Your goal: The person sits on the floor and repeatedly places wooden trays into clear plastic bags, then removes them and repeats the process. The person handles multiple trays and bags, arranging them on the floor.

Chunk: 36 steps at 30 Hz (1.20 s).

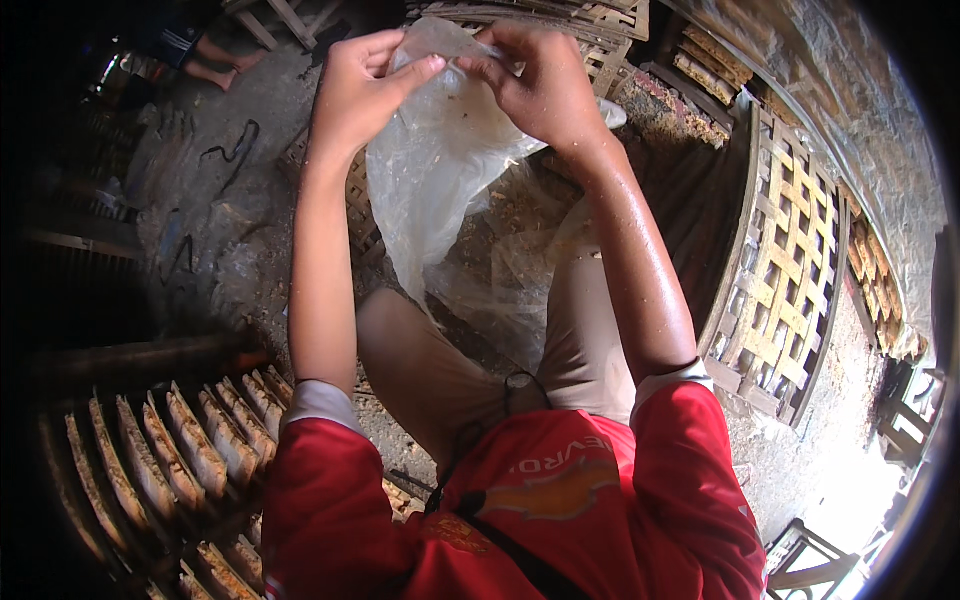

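- So, head view, the only one: both bare hands up front, near each other, plastic sheet between them.
- Left hand (357, 92): mostly closed, thumb stretched toward the right hand, fingers bent; it pinches the sheet's upper edge.
- Right hand (543, 88): curled, thumb against forefinger, pinching the same edge just beside the left thumb.
- Plastic sheet (425, 190): cloudy, see-through, crumpled; top in both hands, rest hanging below them toward the knees. Whether sheet or bag, can't tell.
- Right of the right hand, lower: woven rack (787, 265), tilted.
- Just beyond the right hand: more woven panels (610, 62).
- Well below the left hand, to its left: rows of crusty slabs (195, 440) on edge.
- Left of the left hand: dark strap (238, 150) on the floor (185, 165); farther out, someone else's bare feet (228, 72).
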{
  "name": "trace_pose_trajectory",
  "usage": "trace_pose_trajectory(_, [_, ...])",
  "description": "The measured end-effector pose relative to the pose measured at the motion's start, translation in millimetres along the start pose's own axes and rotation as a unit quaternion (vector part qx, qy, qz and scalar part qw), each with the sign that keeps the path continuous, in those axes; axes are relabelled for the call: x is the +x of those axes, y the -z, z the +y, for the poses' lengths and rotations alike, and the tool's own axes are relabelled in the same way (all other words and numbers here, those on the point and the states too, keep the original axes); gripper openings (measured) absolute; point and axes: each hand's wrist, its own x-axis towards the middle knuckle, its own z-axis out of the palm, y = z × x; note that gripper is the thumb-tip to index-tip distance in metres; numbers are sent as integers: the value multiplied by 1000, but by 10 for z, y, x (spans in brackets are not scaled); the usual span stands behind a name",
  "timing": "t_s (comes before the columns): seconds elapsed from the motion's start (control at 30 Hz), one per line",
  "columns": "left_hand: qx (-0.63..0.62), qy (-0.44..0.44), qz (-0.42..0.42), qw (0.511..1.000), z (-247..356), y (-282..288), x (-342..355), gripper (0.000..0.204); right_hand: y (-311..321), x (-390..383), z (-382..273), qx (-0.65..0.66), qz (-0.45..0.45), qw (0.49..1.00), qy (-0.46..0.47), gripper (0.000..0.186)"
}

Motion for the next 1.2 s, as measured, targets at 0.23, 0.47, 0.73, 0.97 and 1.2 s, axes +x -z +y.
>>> trace_pose_trajectory(0.23, [62, -34, 39, 997, -93, -51, -100, 16, 61, -386, 539, -99, -204, 973, -53, 30])
trace_pose_trajectory(0.47, [83, -77, -78, 991, -538, -214, -351, 18, -47, -392, 250, 77, -171, 980, -64, 32])
trace_pose_trajectory(0.73, [-11, 1, 13, 1000, -1011, -391, -717, 19, -221, -1035, 983, -184, -314, 918, -156, 36])
trace_pose_trajectory(0.97, [13, -83, 39, 996, -980, -404, -654, 16, -582, -874, 426, 25, -155, 980, -124, 35])
trace_pose_trajectory(1.2, [42, -89, 60, 993, -1177, -524, -748, 21, -335, -986, 805, 8, -237, 967, -93, 35])
